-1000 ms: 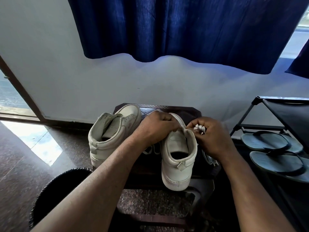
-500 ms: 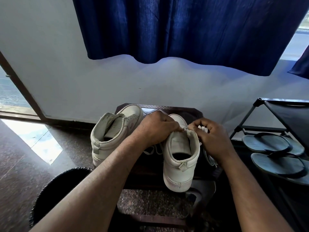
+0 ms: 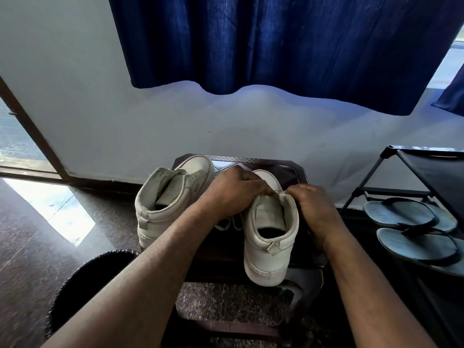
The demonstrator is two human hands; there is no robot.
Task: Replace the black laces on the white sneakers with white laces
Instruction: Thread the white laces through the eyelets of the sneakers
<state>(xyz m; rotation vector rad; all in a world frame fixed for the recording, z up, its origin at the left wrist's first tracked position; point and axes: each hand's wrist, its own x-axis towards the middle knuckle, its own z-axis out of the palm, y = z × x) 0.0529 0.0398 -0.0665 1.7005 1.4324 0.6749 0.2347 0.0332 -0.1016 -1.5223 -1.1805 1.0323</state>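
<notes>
Left hand (image 3: 233, 194), right hand (image 3: 313, 209) curled, fingertips nearly meeting

Small dark tabletop carrying a pair of white sneakers.

The tabletop (image 3: 283, 169), dark with a patterned surface and cut corners, stands close to the wall. The left sneaker (image 3: 173, 197) sits on its left part, toe toward the wall, its outer side reaching past the tabletop's left edge. The right sneaker (image 3: 268, 242) sits near it on the right, toe also to the wall, heel at the near edge. Loops of white lace (image 3: 229, 223) lie on the dark surface between the two.
</notes>
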